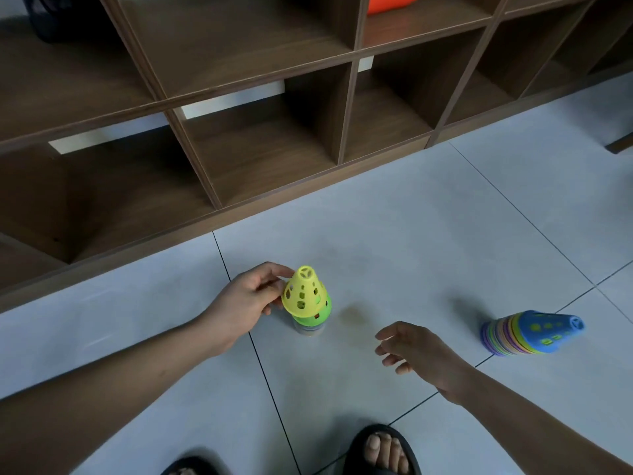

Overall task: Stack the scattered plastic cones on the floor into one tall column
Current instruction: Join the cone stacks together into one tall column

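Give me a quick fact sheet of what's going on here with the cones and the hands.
upright stack: yellow cone tilted on a green cone, on the floor
left hand: fingers on the yellow cone
right hand: open, holding nothing
lying stack: on its side, blue cone outermost, right of the right hand
behind: wooden shelf

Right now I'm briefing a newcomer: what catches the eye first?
The yellow cone, tilted atop a short green-topped stack at centre floor, pinched by the left hand. Right of it, a blue-topped nested bundle lies on its side, beyond the open, empty right hand.
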